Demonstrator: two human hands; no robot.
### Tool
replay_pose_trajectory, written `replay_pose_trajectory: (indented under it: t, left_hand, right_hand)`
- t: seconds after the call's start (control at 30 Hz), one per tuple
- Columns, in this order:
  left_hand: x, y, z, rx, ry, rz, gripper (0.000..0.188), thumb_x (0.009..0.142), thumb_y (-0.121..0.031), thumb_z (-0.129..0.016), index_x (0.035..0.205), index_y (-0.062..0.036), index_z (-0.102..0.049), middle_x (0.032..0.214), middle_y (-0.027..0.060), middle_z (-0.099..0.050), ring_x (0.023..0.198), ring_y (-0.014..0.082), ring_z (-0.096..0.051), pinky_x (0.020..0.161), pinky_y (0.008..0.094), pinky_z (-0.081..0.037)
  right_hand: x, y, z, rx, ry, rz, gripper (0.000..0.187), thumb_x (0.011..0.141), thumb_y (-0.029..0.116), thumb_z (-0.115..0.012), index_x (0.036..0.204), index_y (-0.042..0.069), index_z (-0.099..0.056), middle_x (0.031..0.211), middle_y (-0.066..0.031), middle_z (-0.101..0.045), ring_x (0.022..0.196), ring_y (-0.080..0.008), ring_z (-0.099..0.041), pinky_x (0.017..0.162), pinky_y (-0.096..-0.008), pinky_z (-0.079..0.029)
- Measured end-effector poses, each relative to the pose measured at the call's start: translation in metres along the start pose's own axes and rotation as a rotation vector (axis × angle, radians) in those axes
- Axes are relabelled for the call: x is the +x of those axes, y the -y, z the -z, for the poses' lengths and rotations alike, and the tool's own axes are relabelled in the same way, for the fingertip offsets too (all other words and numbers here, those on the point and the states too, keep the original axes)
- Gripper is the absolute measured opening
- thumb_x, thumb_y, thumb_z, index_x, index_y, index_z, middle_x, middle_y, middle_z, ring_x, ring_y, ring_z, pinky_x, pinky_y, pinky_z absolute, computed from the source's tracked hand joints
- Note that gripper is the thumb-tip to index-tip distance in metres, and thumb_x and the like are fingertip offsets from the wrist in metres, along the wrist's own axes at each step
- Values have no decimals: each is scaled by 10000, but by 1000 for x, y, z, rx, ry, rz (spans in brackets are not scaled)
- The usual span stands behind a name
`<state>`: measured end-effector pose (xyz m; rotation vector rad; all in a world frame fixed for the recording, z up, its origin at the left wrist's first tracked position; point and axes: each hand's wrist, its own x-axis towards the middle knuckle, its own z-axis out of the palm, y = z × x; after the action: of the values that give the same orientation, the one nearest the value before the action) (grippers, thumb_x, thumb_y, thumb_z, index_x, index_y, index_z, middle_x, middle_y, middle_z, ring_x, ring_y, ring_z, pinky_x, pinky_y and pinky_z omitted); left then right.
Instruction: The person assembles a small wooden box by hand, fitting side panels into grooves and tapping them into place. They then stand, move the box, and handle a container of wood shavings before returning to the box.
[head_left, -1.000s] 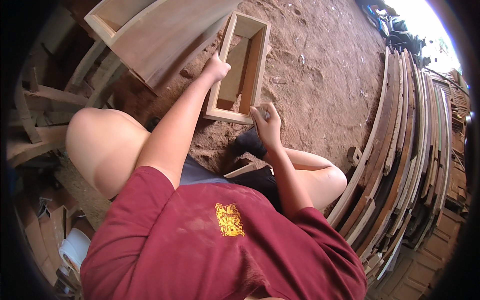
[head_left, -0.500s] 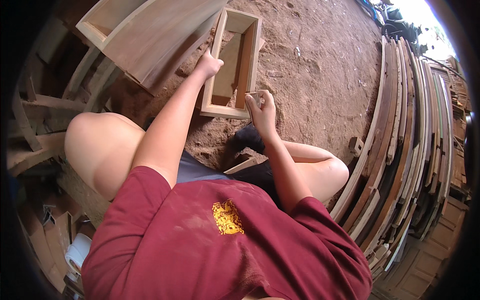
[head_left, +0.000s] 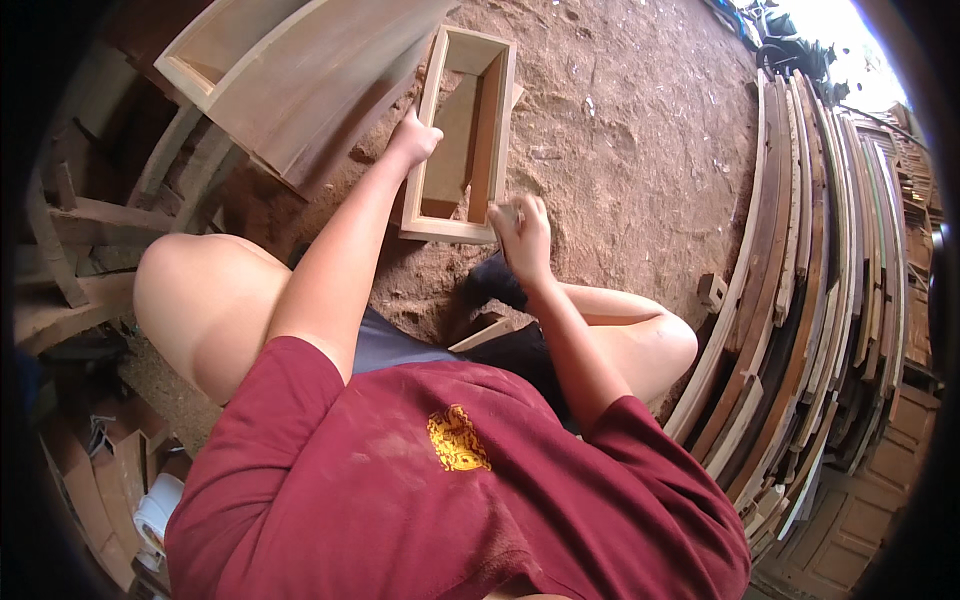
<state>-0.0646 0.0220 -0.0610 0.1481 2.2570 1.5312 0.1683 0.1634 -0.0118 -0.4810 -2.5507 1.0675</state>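
Note:
An open rectangular wooden frame (head_left: 450, 229), like a small drawer or box without its bottom, stands tilted on the sandy ground ahead of me. My left hand (head_left: 414, 142) is closed around its left side rail. Beside its near right corner is my right hand (head_left: 526, 236), fingers curled around a small, thin, brownish piece that may be folded sandpaper. The fingers cover most of that piece, so its kind is unclear. I cannot tell whether it touches the frame.
A larger wooden cabinet piece (head_left: 310, 90) leans at the upper left, above rough timber supports (head_left: 110, 225). Long stacked boards (head_left: 790, 270) line the right side. A small wood block (head_left: 712, 291) lies near them. My bent legs flank the work area.
My right hand has moved slightly toward me, past the near right corner of the frame. The left hand keeps its hold, and the frame has shifted slightly in view.

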Motion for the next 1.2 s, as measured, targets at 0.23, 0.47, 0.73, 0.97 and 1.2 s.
replay_pose_trajectory:
  t: [0.23, 0.47, 0.73, 0.97, 1.2]
  left_hand:
    - [-7, -9, 2, -40, 3, -18, 785, 726, -113, -652, 1451, 3, -373, 1210, 255, -634, 1121, 334, -632, 969, 386, -496]
    - [4, 3, 0, 16, -5, -41, 752, 725, -133, -659, 1416, 10, -401, 1217, 266, -630, 1125, 354, -629, 971, 397, -497]
    - [4, 9, 3, -68, 3, -64, 754, 726, -124, -649, 1423, 9, -395, 1207, 249, -640, 1100, 339, -637, 959, 389, -499]
    - [-3, -5, 2, -54, 17, -11, 752, 728, -109, -641, 1427, 7, -392, 1214, 253, -634, 1110, 337, -630, 963, 393, -496]
    - [-3, 0, -2, -61, 8, -35, 736, 739, -123, -640, 1423, 5, -398, 1209, 267, -630, 1121, 351, -627, 960, 401, -502]
  right_hand:
    - [9, 4, 4, -20, -17, 16, 332, 858, 278, -751, 1019, 16, -627, 1015, -177, -577, 809, -313, -606, 708, -407, -497]
    - [-5, -15, 8, -5, 53, 170, 263, 859, 243, -746, 1001, 49, -639, 1018, -166, -575, 755, -300, -603, 691, -392, -504]
    - [17, 6, 8, -47, 58, 187, 247, 831, 155, -766, 981, 17, -627, 937, -152, -560, 802, -302, -596, 695, -390, -497]
    - [20, 1, 17, -66, 108, 317, 253, 815, 189, -787, 956, 38, -640, 938, -146, -564, 773, -297, -597, 660, -399, -497]
    - [2, -9, 11, -79, 108, 288, 248, 828, 165, -767, 970, 15, -629, 902, -161, -568, 805, -314, -592, 679, -398, -500]
